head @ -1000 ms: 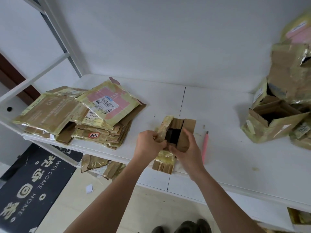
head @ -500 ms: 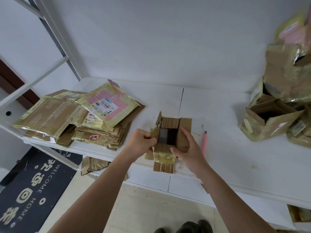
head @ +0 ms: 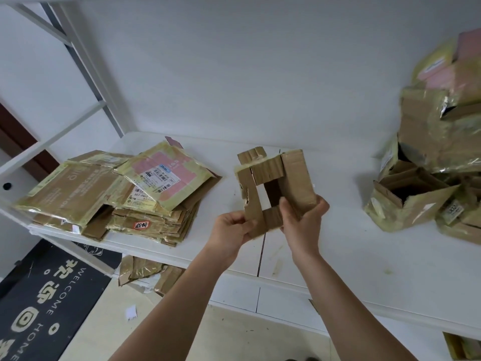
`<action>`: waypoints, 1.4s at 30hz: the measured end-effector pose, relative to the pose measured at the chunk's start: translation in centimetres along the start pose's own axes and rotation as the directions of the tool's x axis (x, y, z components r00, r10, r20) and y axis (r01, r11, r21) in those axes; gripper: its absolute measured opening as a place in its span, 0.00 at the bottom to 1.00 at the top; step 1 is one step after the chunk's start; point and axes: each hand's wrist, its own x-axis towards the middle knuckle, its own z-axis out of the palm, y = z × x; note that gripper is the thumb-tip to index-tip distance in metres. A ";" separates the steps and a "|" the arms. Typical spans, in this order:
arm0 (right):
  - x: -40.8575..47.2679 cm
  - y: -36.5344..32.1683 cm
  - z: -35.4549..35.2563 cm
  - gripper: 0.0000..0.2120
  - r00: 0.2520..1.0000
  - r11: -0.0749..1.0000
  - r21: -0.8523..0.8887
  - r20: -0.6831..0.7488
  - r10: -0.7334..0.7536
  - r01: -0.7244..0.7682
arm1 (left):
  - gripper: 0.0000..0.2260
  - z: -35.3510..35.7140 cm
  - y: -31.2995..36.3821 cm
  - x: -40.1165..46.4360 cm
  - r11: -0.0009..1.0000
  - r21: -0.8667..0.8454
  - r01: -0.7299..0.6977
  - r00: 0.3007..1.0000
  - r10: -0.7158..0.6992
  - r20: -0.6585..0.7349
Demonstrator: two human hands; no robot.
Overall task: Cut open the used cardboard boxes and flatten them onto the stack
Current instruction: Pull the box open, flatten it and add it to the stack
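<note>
You get bright, even, diffuse light — soft shadows only, beneath the flattened stack (head: 114, 194) left of your grip. Tape on the box pile (head: 426, 183) to its right glares. Wide-angle bending curves the edges — corners look slightly soft.

Two bare forearms, no sleeves, hands (head: 229, 227) ungloved, unadorned

Matt brown corrugated cardboard box (head: 276, 188); stack (head: 117, 196) wrapped in glossy yellowish tape (crinkled), smooth white table (head: 364, 256).
</note>
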 end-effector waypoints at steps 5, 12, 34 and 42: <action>1.1 -0.6 -0.2 0.32 0.992 0.994 0.058 -0.080 0.098 -0.094 | 0.11 0.8 -0.6 0.0 0.997 0.075 0.005 0.999 -0.007 0.034; 0.2 0.0 -2.1 0.42 0.950 0.999 -0.048 0.310 0.031 -0.017 | 0.12 -0.1 0.6 0.9 0.996 -0.088 0.033 0.972 -0.053 -0.231; 0.4 -1.2 -4.8 0.28 0.844 0.878 -0.295 0.499 -0.194 0.377 | 0.25 -1.7 -1.2 2.3 0.731 0.682 -0.034 0.812 0.418 -0.407; 3.0 -1.1 -6.0 0.33 0.718 0.690 -0.532 0.696 0.026 0.491 | 0.17 -6.7 -0.9 1.0 0.996 -0.087 0.029 0.950 -0.054 -0.307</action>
